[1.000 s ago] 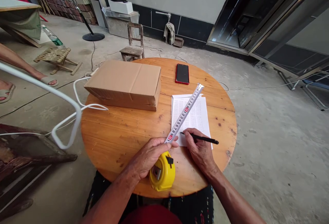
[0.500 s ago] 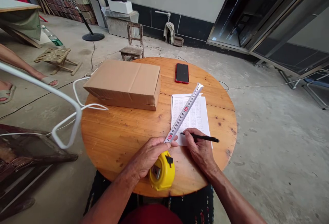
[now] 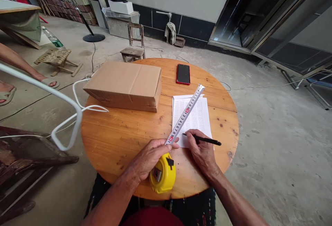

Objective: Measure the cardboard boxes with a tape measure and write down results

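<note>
My left hand (image 3: 153, 155) grips a yellow tape measure (image 3: 166, 175) by its drawn-out blade, thumb on top and fingers under it. The silver blade (image 3: 183, 117) runs up and to the right across a printed sheet of paper (image 3: 202, 115), with its hooked end past the sheet's top edge. In my right hand (image 3: 203, 150) a black pen (image 3: 206, 138) is pinched between thumb and fingers, its tip at the lower part of the paper. That hand rests partly on the sheet and partly on the round wooden table (image 3: 124, 132).
A closed cardboard box (image 3: 124, 84) lies on the table's left side, and a red-cased phone (image 3: 183, 73) near the far edge. A white metal tube frame (image 3: 70, 105) stands close at left. Beyond are a small wooden chair (image 3: 133, 47) and a person's sandalled foot (image 3: 50, 82).
Hardly anything differs. The view has shifted very slightly; both hands, the tape measure and the pen keep their places on the table.
</note>
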`<state>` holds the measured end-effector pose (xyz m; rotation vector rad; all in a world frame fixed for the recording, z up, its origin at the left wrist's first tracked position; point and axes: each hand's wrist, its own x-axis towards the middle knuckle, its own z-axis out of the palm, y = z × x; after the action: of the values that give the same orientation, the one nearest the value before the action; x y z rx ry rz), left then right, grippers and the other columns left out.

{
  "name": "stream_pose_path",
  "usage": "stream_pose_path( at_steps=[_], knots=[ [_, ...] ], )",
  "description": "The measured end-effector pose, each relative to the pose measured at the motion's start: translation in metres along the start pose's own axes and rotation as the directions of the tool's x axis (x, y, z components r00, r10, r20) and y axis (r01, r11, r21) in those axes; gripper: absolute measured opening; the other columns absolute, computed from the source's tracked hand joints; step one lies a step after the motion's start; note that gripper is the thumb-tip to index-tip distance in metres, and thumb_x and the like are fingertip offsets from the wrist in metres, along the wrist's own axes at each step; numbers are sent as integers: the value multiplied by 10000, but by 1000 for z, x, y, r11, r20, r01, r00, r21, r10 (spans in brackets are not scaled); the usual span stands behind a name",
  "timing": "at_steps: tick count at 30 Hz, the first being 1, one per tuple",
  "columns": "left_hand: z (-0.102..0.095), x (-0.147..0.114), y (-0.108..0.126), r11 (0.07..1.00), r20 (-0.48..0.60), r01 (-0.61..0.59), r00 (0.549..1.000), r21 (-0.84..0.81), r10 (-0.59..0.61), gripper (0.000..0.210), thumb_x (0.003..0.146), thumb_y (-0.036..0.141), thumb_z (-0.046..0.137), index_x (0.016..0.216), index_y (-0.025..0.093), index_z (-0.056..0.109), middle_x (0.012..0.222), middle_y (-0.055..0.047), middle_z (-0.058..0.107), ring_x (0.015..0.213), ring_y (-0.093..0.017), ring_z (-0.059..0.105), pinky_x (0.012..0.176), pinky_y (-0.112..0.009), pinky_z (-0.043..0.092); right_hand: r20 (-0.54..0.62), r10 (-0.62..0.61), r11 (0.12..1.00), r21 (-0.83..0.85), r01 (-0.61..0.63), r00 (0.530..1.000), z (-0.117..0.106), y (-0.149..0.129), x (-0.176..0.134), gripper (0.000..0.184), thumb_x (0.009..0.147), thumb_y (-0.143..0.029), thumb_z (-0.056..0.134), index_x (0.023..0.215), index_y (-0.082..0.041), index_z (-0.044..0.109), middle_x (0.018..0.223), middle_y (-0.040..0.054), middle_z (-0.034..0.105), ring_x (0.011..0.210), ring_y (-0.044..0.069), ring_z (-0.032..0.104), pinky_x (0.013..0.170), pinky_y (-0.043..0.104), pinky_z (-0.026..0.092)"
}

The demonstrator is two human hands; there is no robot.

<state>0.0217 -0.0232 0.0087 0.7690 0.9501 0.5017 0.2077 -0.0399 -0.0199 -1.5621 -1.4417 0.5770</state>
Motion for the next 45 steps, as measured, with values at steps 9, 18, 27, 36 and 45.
stream_pose_path(
  at_steps=[9, 18, 27, 36, 45],
  knots=[
    [-1, 0, 0, 998, 0, -38, 999, 50, 38, 242, 815, 282, 593, 972, 189, 753, 1297, -57, 631, 879, -172, 593, 755, -253, 410, 18, 26, 999, 39, -27, 1000, 0, 2, 0, 172, 877, -260, 519, 799, -168, 642, 669, 3, 614, 582, 121, 516, 552, 236, 422],
    [0, 0, 1, 999, 3, -31, 1000, 43, 30, 265, 800, 316, 602, 982, 188, 748, 1333, -64, 602, 787, -166, 595, 732, -280, 405, -17, 59, 997, 57, -58, 998, -1, 4, -2, 182, 876, -285, 508, 780, -180, 621, 618, -8, 576, 531, 122, 489, 497, 240, 389],
    [0, 0, 0, 997, -7, -24, 1000, 69, 24, 270, 799, 342, 606, 982, 200, 747, 1344, -70, 592, 639, -140, 598, 817, -337, 411, -11, 107, 992, 63, -106, 994, -3, 4, 0, 200, 875, -316, 513, 778, -177, 619, 603, -11, 547, 487, 110, 455, 460, 240, 368],
    [0, 0, 0, 997, -5, -36, 999, 71, 37, 258, 807, 318, 601, 982, 199, 747, 1346, -66, 593, 1164, -275, 538, 926, -336, 375, 9, 119, 990, 69, -120, 993, -1, 7, 0, 208, 871, -331, 523, 788, -172, 629, 635, -2, 572, 498, 109, 464, 474, 244, 386],
    [-1, 0, 0, 996, -7, -38, 999, 77, 38, 269, 805, 310, 596, 994, 190, 745, 1358, -73, 582, 1099, -267, 573, 888, -331, 399, -6, 46, 999, 17, -46, 999, 0, 4, 0, 184, 869, -289, 521, 784, -170, 635, 643, -2, 586, 554, 119, 485, 514, 241, 395]
  ],
)
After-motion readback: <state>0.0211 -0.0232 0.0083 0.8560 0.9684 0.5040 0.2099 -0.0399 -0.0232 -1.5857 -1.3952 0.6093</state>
